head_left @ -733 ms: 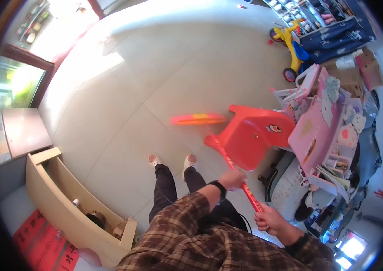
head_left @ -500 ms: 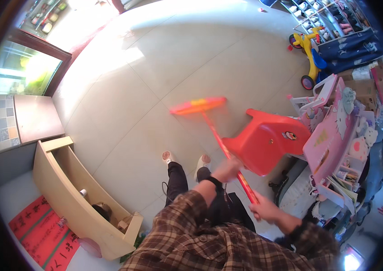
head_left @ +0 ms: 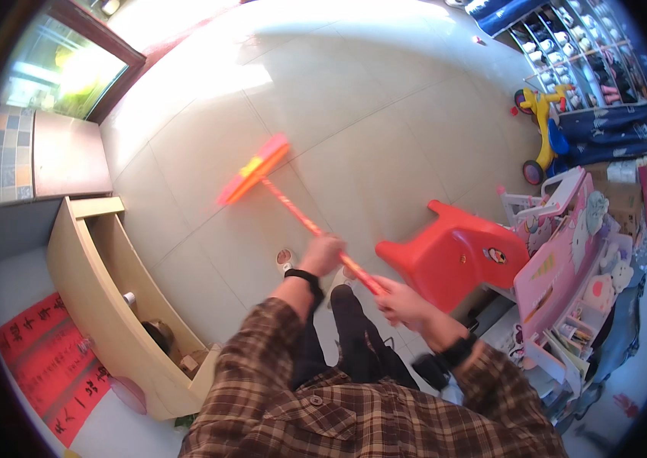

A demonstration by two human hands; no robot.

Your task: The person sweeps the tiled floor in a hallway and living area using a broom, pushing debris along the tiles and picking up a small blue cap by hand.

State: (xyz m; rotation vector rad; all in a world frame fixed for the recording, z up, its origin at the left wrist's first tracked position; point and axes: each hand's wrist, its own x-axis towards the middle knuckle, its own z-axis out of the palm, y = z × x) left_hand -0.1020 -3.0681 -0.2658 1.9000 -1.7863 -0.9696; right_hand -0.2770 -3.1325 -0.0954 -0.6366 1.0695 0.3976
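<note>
Both hands grip the red patterned handle of a broom (head_left: pixel 291 204). My left hand (head_left: pixel 324 254) is closed around the middle of the handle, over my feet. Farther back, my right hand (head_left: pixel 407 302) wraps the handle near its end. The orange, yellow and pink broom head (head_left: pixel 255 169) is on the pale tiled floor (head_left: pixel 354 137), ahead and to the left, slightly blurred by motion. Close to my right hand stands a red plastic chair (head_left: pixel 453 256).
To the left is a light wooden cabinet (head_left: pixel 121 305) with open compartments. A pink child's desk (head_left: pixel 560 244) crowded with toys and papers stands at the right. Beyond it are a yellow and blue ride-on toy (head_left: pixel 545 133) and a shoe rack (head_left: pixel 579 53).
The broom head has swung left and turned to a steeper slant. My left hand has moved left with the handle, and my right hand has moved left and up.
</note>
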